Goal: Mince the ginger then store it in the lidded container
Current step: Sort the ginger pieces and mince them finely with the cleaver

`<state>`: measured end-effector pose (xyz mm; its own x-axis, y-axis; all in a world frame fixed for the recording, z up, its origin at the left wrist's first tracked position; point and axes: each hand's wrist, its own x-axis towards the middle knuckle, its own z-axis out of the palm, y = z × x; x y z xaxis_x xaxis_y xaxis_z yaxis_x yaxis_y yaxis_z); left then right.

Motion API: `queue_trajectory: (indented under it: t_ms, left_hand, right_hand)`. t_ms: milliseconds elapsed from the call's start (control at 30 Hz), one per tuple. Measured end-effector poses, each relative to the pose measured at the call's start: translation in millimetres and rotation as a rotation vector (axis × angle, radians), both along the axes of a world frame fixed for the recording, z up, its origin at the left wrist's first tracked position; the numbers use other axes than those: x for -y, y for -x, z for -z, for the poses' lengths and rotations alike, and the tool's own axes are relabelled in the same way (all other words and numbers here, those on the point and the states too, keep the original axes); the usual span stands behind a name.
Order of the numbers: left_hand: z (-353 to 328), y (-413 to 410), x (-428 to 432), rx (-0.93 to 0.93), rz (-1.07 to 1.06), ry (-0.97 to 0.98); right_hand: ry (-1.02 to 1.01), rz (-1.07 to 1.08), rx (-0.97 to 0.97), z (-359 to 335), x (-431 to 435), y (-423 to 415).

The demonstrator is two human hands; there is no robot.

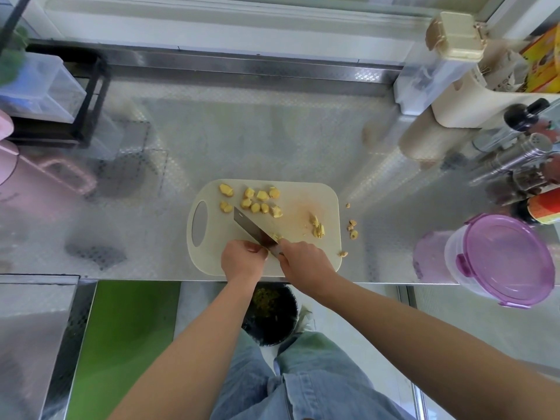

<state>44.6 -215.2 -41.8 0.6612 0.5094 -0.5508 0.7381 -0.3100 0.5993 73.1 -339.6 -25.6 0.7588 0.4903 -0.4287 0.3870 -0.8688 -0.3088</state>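
Gripping knife (251, 227) handle in right hand (303, 259), over near edge of cutting board (298, 204). Curling left hand (244, 259) fingers beside blade; cannot tell whether pinching anything. Farther: ginger chunks (257, 202) clustered mid-board. Lidded container (509, 259) well right, closed.

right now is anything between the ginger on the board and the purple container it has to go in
The counter between the cutting board and the container holds only a few stray ginger bits. But the purple lid sits on it, closing the way in.
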Motion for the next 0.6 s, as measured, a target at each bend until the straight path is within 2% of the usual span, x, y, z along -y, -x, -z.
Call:
queue_trajectory:
  t_ms: [600]
  left_hand:
    - [7.0, -1.5, -0.2, 0.007, 0.010, -0.013]
  right_hand:
    - [-0.015, 0.041, -0.006, -1.6, 9.5, -0.7]
